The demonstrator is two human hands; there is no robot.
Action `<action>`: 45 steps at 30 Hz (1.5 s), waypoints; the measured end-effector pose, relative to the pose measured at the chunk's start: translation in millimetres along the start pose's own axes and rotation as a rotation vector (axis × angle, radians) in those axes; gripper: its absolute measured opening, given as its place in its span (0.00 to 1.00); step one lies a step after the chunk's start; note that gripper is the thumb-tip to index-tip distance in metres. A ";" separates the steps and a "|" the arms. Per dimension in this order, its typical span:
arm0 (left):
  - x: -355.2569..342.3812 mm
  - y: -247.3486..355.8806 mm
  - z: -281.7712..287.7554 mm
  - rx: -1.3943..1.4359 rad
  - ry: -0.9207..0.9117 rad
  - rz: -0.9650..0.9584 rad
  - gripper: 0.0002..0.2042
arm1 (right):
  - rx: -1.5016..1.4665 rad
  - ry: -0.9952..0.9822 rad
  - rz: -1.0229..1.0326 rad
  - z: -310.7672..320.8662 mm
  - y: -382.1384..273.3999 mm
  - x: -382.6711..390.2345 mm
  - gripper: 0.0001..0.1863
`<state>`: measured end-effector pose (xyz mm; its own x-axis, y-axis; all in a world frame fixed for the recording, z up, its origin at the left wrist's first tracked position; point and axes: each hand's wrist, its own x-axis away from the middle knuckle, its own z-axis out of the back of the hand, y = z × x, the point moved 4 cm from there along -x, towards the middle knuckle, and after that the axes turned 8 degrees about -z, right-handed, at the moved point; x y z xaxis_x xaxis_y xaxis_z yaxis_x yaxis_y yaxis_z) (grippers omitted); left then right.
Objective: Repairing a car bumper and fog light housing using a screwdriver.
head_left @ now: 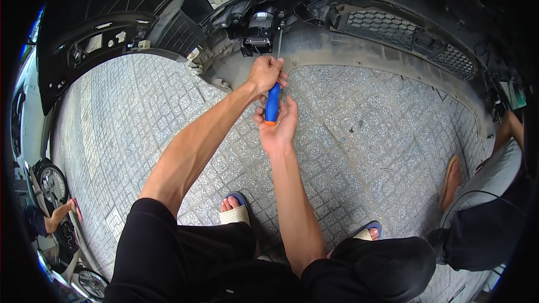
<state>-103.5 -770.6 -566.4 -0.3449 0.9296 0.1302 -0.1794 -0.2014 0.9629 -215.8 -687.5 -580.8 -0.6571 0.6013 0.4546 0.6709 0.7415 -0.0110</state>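
Observation:
A screwdriver with a blue handle and an orange end (272,104) points away from me, its thin metal shaft reaching toward a black car bumper (236,70). My left hand (265,74) is closed around the front of the handle where the shaft begins. Palm up, my right hand (279,132) cups the rear of the handle, its fingers curled at the left side and the thumb at the right. The shaft's tip meets the bracket area beside a black finned unit (259,32) mounted on the bumper; exact contact is too small to tell.
The bumper's honeycomb grille (382,25) stretches to the right. Grey paving (348,134) lies below. Another person's foot (451,182) and dark clothing are close at the right. A motorbike wheel (51,182) and a parked vehicle (31,118) stand at the far left.

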 end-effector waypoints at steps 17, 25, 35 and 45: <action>-3.6 -3.9 -5.8 0.163 0.024 0.084 0.11 | 0.303 -0.009 0.157 21.7 -5.2 4.5 0.14; -5.6 0.7 -4.6 0.089 0.062 0.047 0.08 | 0.123 -0.003 0.053 25.0 -3.4 4.6 0.16; -4.8 5.8 -5.4 -0.007 0.042 0.045 0.09 | 0.256 0.065 0.233 24.5 -10.3 9.1 0.17; -0.6 8.1 -6.1 -0.330 0.097 -0.053 0.13 | 0.593 0.078 0.301 29.9 -10.2 1.3 0.18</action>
<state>-110.4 -774.7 -560.1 -0.4100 0.9110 0.0434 -0.4821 -0.2569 0.8376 -233.8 -685.4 -606.7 -0.4288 0.8010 0.4177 0.5039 0.5959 -0.6253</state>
